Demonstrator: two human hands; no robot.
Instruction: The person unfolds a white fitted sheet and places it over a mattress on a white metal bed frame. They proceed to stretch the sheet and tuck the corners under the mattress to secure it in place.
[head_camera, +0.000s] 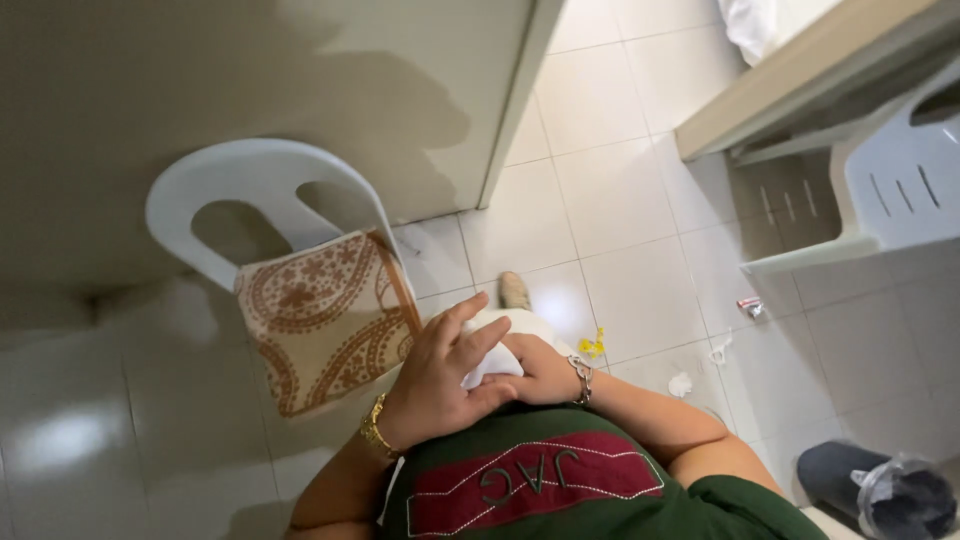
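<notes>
White cloth (490, 365) between both hands (480, 375) — chair (260, 190) just left.

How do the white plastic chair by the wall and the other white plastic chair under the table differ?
The white plastic chair by the wall carries a brown patterned cloth; the white plastic chair under the table carries nothing visible. The first stands whole in view, the second partly tucked under the table. Both are white plastic on pale tiles.

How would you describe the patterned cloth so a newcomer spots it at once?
Find the white plastic chair against the beige wall. The cloth lies on its seat, just ahead of the left hand. It alone carries brown paisley swirls; everything nearby is plain.
</notes>
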